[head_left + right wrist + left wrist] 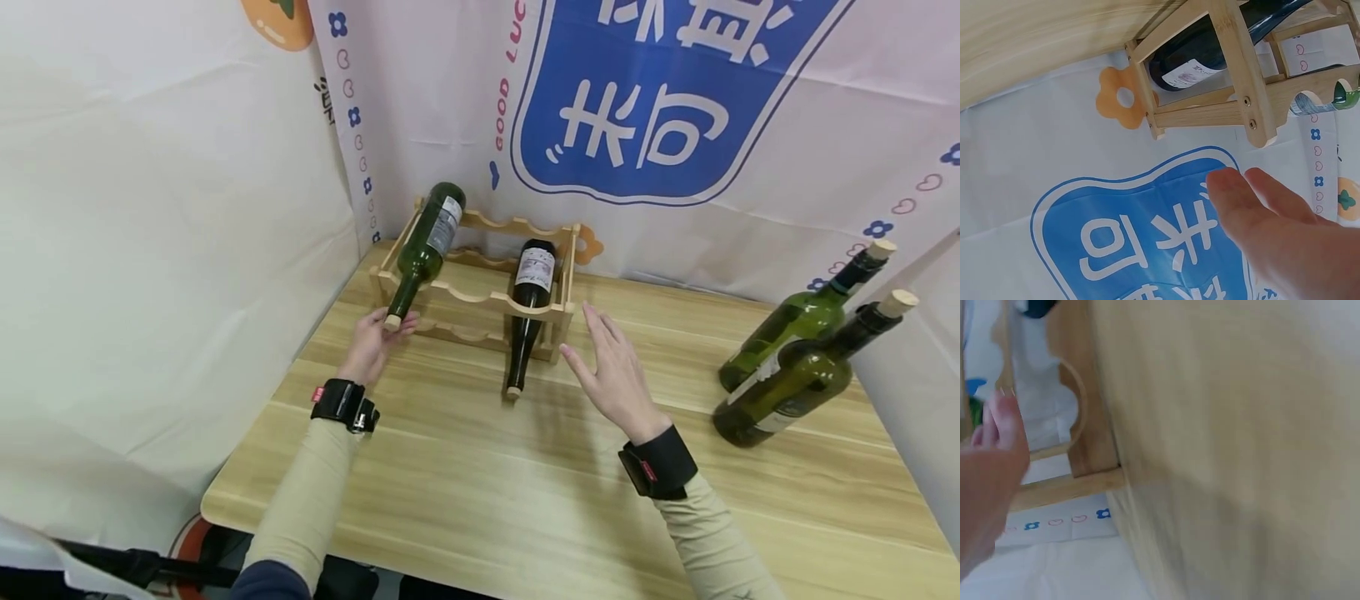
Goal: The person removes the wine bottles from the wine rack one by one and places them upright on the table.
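A green wine bottle [429, 237] with a cork lies tilted across the left end of the wooden wine rack [468, 293], its neck toward the front. My left hand [369, 343] is at that neck, fingers extended under and beside it; whether they bear its weight I cannot tell. In the left wrist view the fingers [1005, 422] reach past the rack's scalloped rail, with a sliver of green glass behind them. A dark wine bottle [534, 279] lies in the rack's right part, neck sticking out frontward. Right of the rack, my right hand [617, 379] hovers with straight fingers, holding nothing.
Two corked green bottles, a farther one [806, 321] and a nearer one [798, 379], stand at the right of the wooden table [480, 483]. A printed cloth [450, 100] hangs close behind the rack. White cloth [172, 217] closes off the left side.
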`<action>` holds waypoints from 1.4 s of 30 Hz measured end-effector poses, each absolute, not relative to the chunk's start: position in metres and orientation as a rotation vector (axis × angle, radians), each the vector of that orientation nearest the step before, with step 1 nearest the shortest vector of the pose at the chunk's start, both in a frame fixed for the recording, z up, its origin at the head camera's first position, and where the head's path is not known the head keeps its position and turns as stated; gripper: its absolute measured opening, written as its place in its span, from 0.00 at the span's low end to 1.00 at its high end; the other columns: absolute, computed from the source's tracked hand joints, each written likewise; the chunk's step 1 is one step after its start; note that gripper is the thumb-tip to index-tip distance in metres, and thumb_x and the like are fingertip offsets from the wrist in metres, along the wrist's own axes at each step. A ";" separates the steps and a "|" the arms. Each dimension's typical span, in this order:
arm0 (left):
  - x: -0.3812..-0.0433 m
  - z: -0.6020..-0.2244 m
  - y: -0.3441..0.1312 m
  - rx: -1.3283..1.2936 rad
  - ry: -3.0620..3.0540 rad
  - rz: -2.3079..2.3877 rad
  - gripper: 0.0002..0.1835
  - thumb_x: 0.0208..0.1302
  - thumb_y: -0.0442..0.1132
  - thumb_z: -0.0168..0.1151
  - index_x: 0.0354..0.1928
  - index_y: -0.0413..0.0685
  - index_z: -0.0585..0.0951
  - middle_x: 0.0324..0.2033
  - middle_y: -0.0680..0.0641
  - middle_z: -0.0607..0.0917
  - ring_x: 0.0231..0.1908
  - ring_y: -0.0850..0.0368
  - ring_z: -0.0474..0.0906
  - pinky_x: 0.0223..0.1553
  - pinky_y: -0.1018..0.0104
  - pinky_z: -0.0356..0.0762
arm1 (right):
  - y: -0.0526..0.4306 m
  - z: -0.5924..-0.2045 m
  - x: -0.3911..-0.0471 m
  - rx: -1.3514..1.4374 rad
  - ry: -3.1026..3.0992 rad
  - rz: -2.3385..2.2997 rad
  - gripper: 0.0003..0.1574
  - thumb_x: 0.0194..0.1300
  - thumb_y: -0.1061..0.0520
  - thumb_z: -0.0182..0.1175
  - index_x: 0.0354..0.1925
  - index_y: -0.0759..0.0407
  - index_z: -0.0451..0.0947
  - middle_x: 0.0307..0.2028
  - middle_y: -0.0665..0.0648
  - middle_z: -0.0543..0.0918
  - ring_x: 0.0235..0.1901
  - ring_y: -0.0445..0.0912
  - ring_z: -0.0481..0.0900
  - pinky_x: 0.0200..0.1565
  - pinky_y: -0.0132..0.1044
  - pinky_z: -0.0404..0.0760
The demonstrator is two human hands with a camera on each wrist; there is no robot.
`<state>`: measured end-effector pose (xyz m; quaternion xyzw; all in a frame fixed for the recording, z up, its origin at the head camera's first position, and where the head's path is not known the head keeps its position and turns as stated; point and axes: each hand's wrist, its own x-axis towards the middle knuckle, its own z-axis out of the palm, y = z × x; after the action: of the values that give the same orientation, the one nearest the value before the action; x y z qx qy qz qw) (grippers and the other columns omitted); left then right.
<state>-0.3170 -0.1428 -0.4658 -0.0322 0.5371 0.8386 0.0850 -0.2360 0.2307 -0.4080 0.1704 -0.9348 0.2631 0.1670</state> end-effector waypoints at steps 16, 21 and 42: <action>-0.334 -0.437 -0.156 0.158 1.170 2.347 0.27 0.77 0.50 0.39 0.60 0.30 0.63 0.41 0.41 0.86 0.42 0.52 0.85 0.46 0.67 0.82 | 0.230 -0.413 -0.232 0.527 -2.612 0.760 0.39 0.72 0.47 0.53 0.71 0.66 0.56 0.70 0.68 0.61 0.70 0.63 0.60 0.69 0.59 0.60; -0.337 -0.435 -0.154 0.121 1.185 2.366 0.22 0.77 0.48 0.42 0.52 0.33 0.71 0.40 0.41 0.86 0.38 0.54 0.85 0.39 0.70 0.82 | 0.224 -0.407 -0.237 0.546 -2.633 0.762 0.37 0.72 0.47 0.52 0.70 0.66 0.58 0.71 0.68 0.60 0.70 0.62 0.59 0.70 0.58 0.59; -0.339 -0.431 -0.140 0.193 1.088 2.419 0.26 0.77 0.40 0.41 0.68 0.33 0.50 0.35 0.46 0.78 0.25 0.61 0.76 0.26 0.74 0.74 | 0.187 -0.378 -0.277 0.594 -2.543 1.302 0.28 0.72 0.55 0.54 0.64 0.67 0.68 0.66 0.68 0.69 0.60 0.59 0.75 0.60 0.50 0.77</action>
<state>-0.3392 -0.1396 -0.4311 0.0703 0.3974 0.8832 0.2389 -0.2768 0.1872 -0.3780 0.2022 -0.8661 0.4434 0.1116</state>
